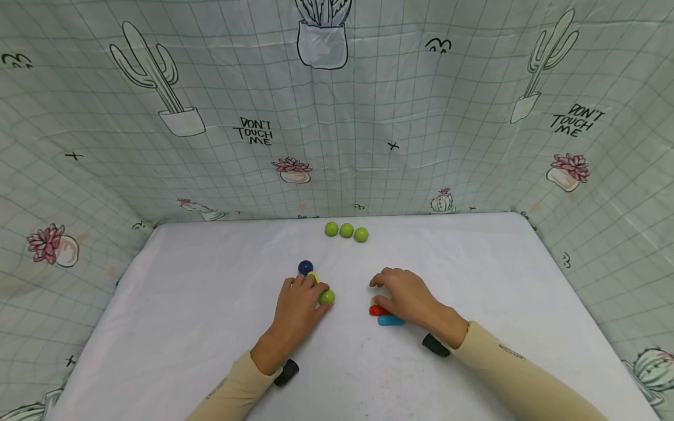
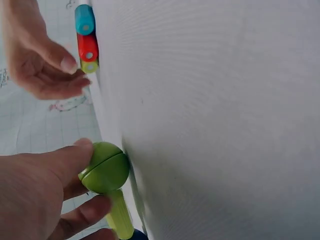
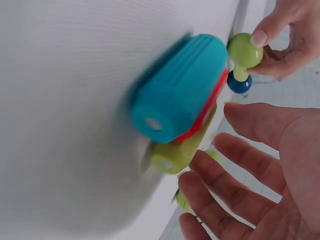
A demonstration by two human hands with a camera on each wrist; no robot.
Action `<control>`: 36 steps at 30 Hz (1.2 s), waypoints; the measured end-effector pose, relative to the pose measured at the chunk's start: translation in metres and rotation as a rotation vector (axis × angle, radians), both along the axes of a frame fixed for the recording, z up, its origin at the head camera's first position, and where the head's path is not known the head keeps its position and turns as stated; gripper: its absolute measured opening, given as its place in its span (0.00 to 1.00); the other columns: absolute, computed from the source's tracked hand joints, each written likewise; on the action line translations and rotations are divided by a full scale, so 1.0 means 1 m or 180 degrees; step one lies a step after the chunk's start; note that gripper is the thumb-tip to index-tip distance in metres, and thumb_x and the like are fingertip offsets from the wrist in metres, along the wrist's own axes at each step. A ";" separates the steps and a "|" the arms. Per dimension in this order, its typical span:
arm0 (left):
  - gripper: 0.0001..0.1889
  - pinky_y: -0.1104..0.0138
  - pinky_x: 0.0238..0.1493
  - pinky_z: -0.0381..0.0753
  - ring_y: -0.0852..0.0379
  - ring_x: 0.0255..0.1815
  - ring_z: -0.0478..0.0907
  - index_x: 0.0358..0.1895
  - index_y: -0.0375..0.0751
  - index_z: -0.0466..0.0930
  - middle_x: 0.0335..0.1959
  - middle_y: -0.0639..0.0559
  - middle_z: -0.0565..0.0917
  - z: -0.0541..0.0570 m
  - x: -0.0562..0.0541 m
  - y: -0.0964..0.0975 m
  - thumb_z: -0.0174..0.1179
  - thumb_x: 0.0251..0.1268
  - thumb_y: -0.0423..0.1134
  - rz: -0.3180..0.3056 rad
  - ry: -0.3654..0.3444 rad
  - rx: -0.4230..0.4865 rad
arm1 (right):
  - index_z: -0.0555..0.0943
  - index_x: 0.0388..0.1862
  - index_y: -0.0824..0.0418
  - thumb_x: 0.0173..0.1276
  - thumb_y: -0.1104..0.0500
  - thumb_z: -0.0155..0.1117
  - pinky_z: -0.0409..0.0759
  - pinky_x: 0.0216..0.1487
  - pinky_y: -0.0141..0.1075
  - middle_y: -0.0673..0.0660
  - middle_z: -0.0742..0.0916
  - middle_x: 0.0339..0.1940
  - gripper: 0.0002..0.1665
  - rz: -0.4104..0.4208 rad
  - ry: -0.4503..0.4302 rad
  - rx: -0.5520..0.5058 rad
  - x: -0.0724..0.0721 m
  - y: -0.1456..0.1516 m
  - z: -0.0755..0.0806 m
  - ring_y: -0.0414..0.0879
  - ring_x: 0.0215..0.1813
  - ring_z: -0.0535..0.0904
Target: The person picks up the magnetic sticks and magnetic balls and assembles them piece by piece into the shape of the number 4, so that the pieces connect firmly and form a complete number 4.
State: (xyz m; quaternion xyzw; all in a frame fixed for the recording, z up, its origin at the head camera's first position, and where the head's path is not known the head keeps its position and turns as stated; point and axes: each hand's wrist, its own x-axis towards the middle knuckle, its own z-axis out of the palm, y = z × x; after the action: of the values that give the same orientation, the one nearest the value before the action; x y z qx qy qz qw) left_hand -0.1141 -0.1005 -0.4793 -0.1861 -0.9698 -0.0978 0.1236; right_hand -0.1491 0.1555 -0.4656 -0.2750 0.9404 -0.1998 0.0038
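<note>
My left hand point(image 1: 301, 304) pinches a green ball point(image 2: 105, 167) between thumb and fingers. A yellow-green rod point(image 2: 119, 215) runs from that ball to a dark blue ball point(image 1: 305, 267), all in one line on the white table. To the right, my right hand point(image 1: 408, 292) has its fingers spread loosely beside three short rods and holds nothing. These lie side by side: a blue rod point(image 3: 180, 90) nearest me, a red rod point(image 1: 379, 310), then a yellow-green rod point(image 3: 172, 157) by the fingertips. Their visible ends carry a small pale dot.
Three more green balls point(image 1: 346, 230) sit in a row near the back edge of the white table point(image 1: 210, 280). Behind and beside it hangs a gridded cloth point(image 1: 358, 105) printed with cacti. Black wrist cameras point(image 1: 436, 345) are strapped under both sleeves.
</note>
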 end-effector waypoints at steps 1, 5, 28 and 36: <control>0.16 0.54 0.54 0.77 0.52 0.46 0.79 0.47 0.48 0.90 0.38 0.53 0.83 0.000 0.000 0.000 0.79 0.59 0.49 -0.0003 0.0004 -0.0023 | 0.90 0.47 0.61 0.65 0.60 0.79 0.85 0.47 0.46 0.53 0.90 0.42 0.12 -0.0006 -0.0007 0.0013 0.002 0.003 0.000 0.50 0.45 0.87; 0.15 0.56 0.51 0.77 0.53 0.43 0.80 0.48 0.48 0.90 0.36 0.53 0.84 0.002 0.001 -0.001 0.78 0.60 0.49 -0.0013 -0.0010 -0.0116 | 0.91 0.46 0.61 0.65 0.61 0.79 0.85 0.45 0.44 0.53 0.91 0.42 0.11 -0.0005 -0.0001 0.0061 0.007 0.010 -0.001 0.50 0.43 0.87; 0.14 0.56 0.52 0.76 0.53 0.43 0.78 0.52 0.49 0.90 0.40 0.54 0.84 0.012 -0.001 -0.010 0.76 0.64 0.44 -0.0158 -0.0256 -0.0180 | 0.92 0.43 0.61 0.61 0.65 0.82 0.85 0.41 0.37 0.50 0.88 0.36 0.12 0.0114 0.0136 0.0037 -0.001 0.017 -0.011 0.45 0.39 0.84; 0.14 0.56 0.52 0.76 0.53 0.44 0.78 0.52 0.50 0.91 0.42 0.54 0.85 0.014 -0.002 -0.012 0.75 0.65 0.44 -0.0136 -0.0334 -0.0162 | 0.92 0.45 0.60 0.61 0.65 0.82 0.86 0.45 0.38 0.51 0.89 0.39 0.13 0.0246 0.0261 -0.0101 -0.004 -0.005 -0.009 0.46 0.42 0.85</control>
State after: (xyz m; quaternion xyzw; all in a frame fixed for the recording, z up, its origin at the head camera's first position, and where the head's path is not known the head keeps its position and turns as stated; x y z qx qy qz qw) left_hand -0.1160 -0.1120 -0.4657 -0.2046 -0.9729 -0.0853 0.0657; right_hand -0.1527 0.1507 -0.4741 -0.3191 0.9252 -0.2030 -0.0314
